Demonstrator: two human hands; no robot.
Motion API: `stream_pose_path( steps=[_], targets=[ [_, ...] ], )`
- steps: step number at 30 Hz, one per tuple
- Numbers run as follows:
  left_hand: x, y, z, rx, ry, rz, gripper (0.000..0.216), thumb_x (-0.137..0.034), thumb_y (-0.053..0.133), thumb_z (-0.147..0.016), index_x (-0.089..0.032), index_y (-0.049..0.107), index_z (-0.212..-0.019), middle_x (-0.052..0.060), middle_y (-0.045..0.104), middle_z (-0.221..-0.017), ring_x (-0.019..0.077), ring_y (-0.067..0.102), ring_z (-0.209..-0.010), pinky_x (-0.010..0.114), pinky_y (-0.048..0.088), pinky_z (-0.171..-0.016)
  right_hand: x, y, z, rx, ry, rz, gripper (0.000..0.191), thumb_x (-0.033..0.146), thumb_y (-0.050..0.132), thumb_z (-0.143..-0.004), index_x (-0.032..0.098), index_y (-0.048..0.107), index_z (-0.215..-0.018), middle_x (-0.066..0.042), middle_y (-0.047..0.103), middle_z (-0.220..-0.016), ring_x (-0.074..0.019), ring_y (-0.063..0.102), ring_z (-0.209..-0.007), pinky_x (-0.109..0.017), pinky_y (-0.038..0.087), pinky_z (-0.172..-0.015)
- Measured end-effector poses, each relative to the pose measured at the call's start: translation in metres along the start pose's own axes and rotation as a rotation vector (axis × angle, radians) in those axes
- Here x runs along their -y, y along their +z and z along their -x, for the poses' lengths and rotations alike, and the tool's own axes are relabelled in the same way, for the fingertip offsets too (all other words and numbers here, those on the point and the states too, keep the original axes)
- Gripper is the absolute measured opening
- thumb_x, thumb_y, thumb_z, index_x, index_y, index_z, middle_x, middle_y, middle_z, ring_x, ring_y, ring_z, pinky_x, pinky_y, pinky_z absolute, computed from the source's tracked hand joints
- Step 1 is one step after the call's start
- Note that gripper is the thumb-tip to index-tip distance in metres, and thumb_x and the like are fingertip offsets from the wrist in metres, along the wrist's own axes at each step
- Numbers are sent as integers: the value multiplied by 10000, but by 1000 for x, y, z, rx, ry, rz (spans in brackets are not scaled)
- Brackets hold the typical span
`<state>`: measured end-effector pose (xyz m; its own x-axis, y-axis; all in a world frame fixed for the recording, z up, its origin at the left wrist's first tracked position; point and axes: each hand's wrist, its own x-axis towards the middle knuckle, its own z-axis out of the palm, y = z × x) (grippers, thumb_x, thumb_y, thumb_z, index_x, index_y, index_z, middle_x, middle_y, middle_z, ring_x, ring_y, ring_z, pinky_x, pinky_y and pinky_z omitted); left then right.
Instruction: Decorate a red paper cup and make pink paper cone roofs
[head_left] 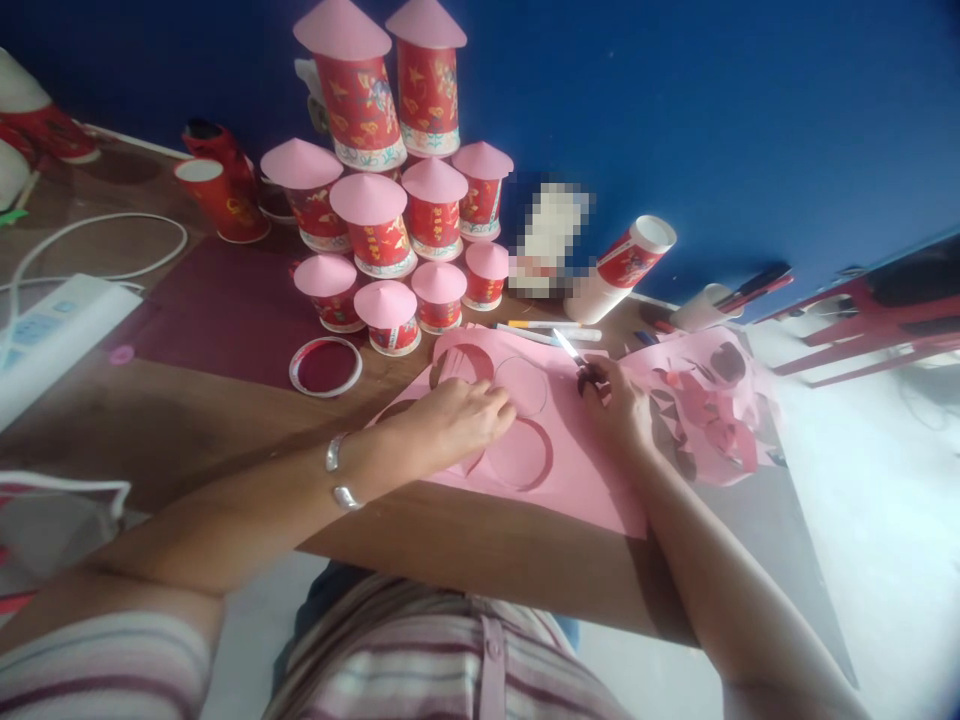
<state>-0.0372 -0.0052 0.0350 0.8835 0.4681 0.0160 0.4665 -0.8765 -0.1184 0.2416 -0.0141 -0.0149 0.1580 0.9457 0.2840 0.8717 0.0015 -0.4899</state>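
A pink paper sheet [570, 470] with drawn and cut circles lies on the wooden table [225, 420]. My left hand [450, 420] rests on the sheet, fingers curled and pressing the paper beside a cut-out circle [517, 455]. My right hand [619, 405] is closed round small scissors [574, 355], blades pointing up-left over the sheet. A silver bracelet [341, 470] circles my left wrist.
Several red paper cups topped with pink cones [390, 210] are stacked behind the sheet. A red-filled lid [325, 366], pens [547, 328], a tipped cup stack [622, 265], pink scraps [712, 410], a power strip [52, 330] and cable lie around.
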Motion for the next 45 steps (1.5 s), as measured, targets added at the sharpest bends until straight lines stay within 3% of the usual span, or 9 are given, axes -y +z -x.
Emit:
stream_pose_path(
  steps=[9,14,17,24,29,33,37,41,45],
  targets=[
    [6,-7,-5,31,-195,101,308,-199,579,-954,-64,576,-1231,168,693,-1081,292,689,-917,434,486,-797,-2,0,0,-20,-38,17,377,254,571,-848,250,699,-1202,-68,795,-1009,-207,707,-756,-339,563,-721],
    [7,1,-10,-146,-215,75,232,-282,578,-996,-107,588,-1149,138,676,-1067,269,684,-887,367,454,-703,-2,-1,-1,-4,-29,8,390,246,571,-840,249,699,-1209,-69,798,-1027,-208,714,-770,-341,563,-737],
    [8,-1,-12,-211,-334,126,382,-457,620,-983,-103,586,-1123,151,684,-1029,259,688,-828,331,399,-604,-4,-1,-2,8,-27,8,392,249,574,-837,245,698,-1209,-74,797,-1016,-215,712,-772,-347,560,-732],
    [16,6,-15,-94,-560,837,209,-369,554,-999,-162,566,-972,65,738,-815,187,719,-730,290,489,-670,-4,1,0,8,-20,-10,391,260,567,-854,243,694,-1223,-74,790,-1008,-212,705,-781,-364,562,-762],
    [20,6,-16,-8,-697,1446,443,-473,583,-966,-170,465,-1265,93,732,-978,183,731,-653,264,509,-511,-4,2,-1,-3,-13,-24,381,258,575,-849,244,700,-1209,-71,794,-1006,-220,715,-805,-368,572,-764],
    [22,9,-15,-117,-689,1520,607,-596,563,-952,-191,478,-1396,61,673,-930,196,695,-797,298,557,-647,-4,1,-2,-2,-8,-20,384,248,585,-840,251,701,-1206,-69,796,-1011,-221,719,-802,-369,576,-763],
    [19,18,-19,-246,-654,1445,490,-527,544,-969,-185,558,-1320,25,622,-855,182,626,-855,329,513,-822,-1,0,0,-16,1,-32,377,251,587,-842,254,701,-1201,-63,797,-1020,-208,717,-770,-365,582,-757],
    [12,25,-28,-309,-676,1552,413,-361,668,-888,-189,516,-1231,-49,534,-679,144,523,-651,303,436,-665,-1,-1,2,-51,-33,-54,357,270,588,-851,256,697,-1191,-43,802,-968,-196,707,-702,-374,583,-744],
    [5,23,-33,-405,-853,1656,424,-253,811,-731,-209,486,-999,-26,592,-809,136,575,-746,278,427,-672,0,-3,5,-94,-105,-109,359,263,592,-850,238,690,-1194,-48,807,-975,-191,719,-718,-367,588,-756]
  ],
)
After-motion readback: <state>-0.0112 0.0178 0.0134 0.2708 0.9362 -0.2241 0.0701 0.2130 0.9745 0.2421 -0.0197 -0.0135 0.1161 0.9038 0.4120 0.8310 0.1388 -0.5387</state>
